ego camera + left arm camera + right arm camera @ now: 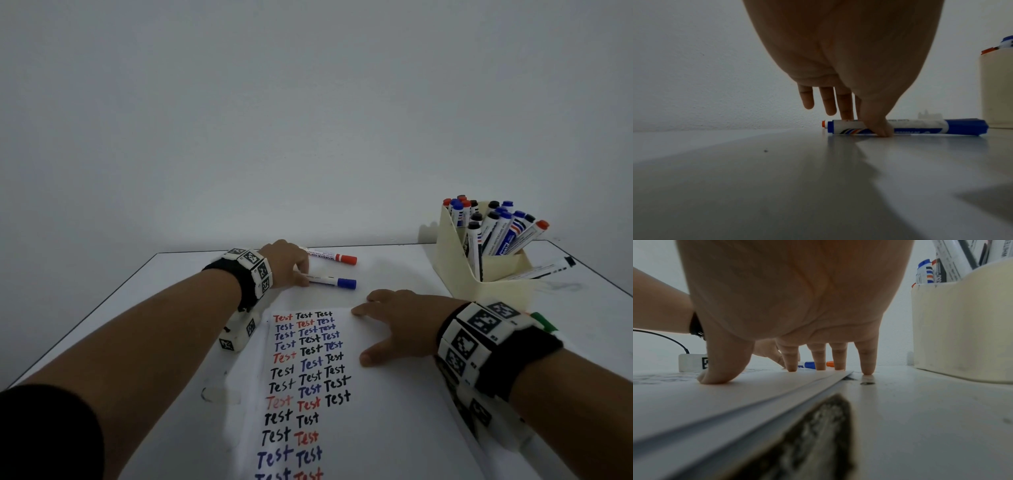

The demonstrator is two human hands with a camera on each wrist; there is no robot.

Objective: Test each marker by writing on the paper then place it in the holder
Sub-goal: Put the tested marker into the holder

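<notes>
A blue-capped marker [330, 281] [920, 128] lies on the white table above the paper; a red-capped marker [334, 257] lies just behind it. My left hand [286, 265] [865, 125] pinches the blue marker's barrel near its tail, thumb in front and fingers behind. The marker still rests on the table. My right hand [387, 329] [777, 373] presses flat with spread fingers on the top right corner of the paper [376, 411] [735, 402], which carries rows of "Test" in black, blue and red. The cream holder [455, 260] [962, 329] at the back right is full of several markers.
A black-capped marker [548, 269] lies on the table to the right of the holder. The wall rises straight behind the table's far edge [342, 247]. Something green [544, 323] shows by my right wristband. Bare table lies left of the paper.
</notes>
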